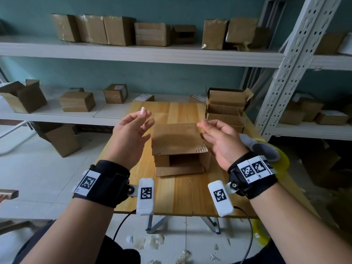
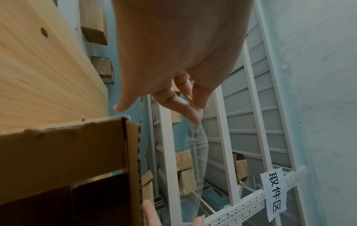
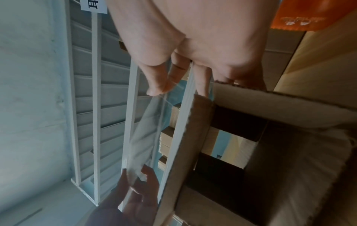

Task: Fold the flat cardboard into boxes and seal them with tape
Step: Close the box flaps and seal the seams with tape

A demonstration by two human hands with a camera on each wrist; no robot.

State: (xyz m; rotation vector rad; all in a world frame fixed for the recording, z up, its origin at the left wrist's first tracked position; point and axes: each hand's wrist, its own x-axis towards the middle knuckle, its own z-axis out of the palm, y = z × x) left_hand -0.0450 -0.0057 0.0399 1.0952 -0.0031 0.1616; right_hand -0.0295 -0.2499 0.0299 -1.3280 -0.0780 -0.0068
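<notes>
1. Stretching between the two hands is a strip of clear tape (image 3: pixel 146 130), pinched at one end by the left hand (image 1: pixel 131 138) and at the other by the right hand (image 1: pixel 219 140); both hands are curled loosely, thumb against fingertips, with the remaining fingers relaxed.
2. The tape is held in the air above the cardboard box (image 1: pixel 179 147), which sits near the middle of the wooden table (image 1: pixel 182 195). In the head view the tape is nearly invisible; it is shown plainly only in the wrist views.
3. The box lies on its side, so its open end with unfolded flaps is pointed toward the person. The top panel is seen as roughly square, so no clear long axis can be given for the box.
4. The long axis of the tape is run from left to right, across the box top.
5. Risks are judged as follows: the slack strip may be twisted or stuck to itself if tension is lost; it may be laid crooked and miss the seam if one end is lowered first; the fingertips may be stuck to the adhesive side; the light box may be shifted when the tape is pressed down, since neither hand is steadying it.
</notes>
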